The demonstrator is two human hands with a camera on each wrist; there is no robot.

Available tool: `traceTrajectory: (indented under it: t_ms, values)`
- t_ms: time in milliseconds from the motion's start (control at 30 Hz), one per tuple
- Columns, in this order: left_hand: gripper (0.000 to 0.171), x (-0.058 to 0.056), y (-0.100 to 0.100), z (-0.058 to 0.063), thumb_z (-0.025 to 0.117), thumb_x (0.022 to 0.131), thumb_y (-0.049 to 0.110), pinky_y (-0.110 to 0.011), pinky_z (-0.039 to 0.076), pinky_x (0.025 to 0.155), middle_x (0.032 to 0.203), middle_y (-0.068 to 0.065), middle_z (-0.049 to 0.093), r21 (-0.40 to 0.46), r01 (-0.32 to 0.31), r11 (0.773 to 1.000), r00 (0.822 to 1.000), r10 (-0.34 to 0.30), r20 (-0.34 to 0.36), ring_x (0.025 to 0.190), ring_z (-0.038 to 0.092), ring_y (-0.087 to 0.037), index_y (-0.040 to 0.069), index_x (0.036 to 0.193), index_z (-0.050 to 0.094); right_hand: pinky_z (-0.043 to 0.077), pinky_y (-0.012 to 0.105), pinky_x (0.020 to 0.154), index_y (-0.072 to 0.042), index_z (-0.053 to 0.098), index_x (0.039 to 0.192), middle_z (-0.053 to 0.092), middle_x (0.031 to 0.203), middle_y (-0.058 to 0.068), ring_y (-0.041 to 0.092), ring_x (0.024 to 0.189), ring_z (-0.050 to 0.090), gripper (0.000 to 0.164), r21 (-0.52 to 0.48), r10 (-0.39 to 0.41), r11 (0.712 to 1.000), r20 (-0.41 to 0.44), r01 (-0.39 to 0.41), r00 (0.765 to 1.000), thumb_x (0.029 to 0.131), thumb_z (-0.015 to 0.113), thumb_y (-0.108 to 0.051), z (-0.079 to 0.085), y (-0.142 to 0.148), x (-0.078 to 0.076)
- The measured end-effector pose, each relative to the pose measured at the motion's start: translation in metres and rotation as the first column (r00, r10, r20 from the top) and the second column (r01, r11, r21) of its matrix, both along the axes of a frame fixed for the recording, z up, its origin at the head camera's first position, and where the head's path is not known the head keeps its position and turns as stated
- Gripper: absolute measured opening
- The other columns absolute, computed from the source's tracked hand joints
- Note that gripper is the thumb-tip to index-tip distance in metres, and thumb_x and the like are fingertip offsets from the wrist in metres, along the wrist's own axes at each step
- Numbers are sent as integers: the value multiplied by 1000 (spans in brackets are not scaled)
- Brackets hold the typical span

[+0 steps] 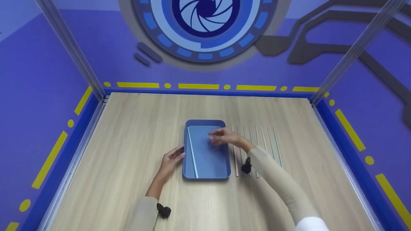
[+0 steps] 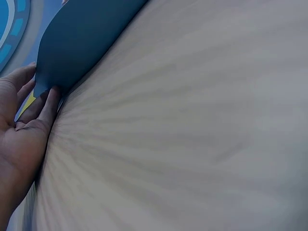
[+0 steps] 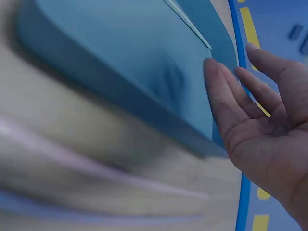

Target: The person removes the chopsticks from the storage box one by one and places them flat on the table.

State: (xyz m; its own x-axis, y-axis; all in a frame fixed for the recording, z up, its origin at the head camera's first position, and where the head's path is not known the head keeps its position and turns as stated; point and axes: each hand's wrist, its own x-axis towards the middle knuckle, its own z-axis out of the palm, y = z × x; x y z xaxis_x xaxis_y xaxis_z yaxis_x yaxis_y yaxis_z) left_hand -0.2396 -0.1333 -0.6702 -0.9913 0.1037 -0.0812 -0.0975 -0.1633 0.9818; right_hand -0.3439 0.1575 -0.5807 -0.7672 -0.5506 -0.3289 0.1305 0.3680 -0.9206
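Note:
A blue rectangular tray (image 1: pixel 210 160) lies on the wooden table, and one thin pale stick (image 1: pixel 192 152) slants along its left side. Beside the tray's left wall is my left hand (image 1: pixel 171 162), its fingertips touching the outside of the wall; the left wrist view shows them at the tray's side (image 2: pixel 82 48). My right hand (image 1: pixel 224 136) hovers over the tray's upper right part with nothing held. In the right wrist view, the right hand (image 3: pixel 269 115) has loosely extended fingers, and the pale stick (image 3: pixel 190 24) lies beyond them inside the tray.
Several thin sticks (image 1: pixel 236 160) in pale pink, whitish and greenish tones lie side by side right of the tray, partly under the right forearm. Blue-purple panels (image 1: pixel 205 75) with metal posts border the wooden table (image 1: pixel 135 128) at the back and sides.

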Motion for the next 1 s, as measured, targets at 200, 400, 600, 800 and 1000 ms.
traceTrajectory:
  t_ms: [200,400,600,800,1000]
  values:
    - [54,1,0,-1,69,99,16,-25,52,111,154,-21,50,27,13,1000,1000,-13,1,145,47,-36,2,148,52,60,42,101,9,52,142,66,130,29,38,119,69,45,30,30,999,73,-32,997,100,62,-3,-14,-43,1]
    - [55,3,1,0,70,98,17,-23,52,111,155,-19,50,30,16,999,1000,-17,18,146,46,-34,3,148,52,63,41,97,9,50,144,69,124,26,35,111,71,49,91,66,994,7,-66,998,98,62,-2,-14,-74,9]
    - [53,3,2,0,69,99,18,-24,50,113,155,-18,50,12,16,1000,1000,-16,26,146,47,-33,4,147,53,63,24,76,9,54,140,71,108,19,17,85,68,51,220,101,973,-167,-63,981,94,70,-5,-18,-94,18]
    - [52,3,2,0,68,99,17,-24,50,113,155,-18,50,21,17,1000,999,-18,32,145,47,-33,5,147,53,47,15,63,10,56,134,69,100,18,9,75,56,54,249,33,967,-323,52,946,87,78,-4,-27,-107,24]
    - [53,1,1,0,69,99,18,-24,52,111,153,-18,52,16,12,1000,999,-13,32,144,50,-31,4,147,53,42,16,58,6,57,134,69,98,14,10,69,54,56,327,-5,934,-399,147,917,86,82,-9,-32,-116,28]
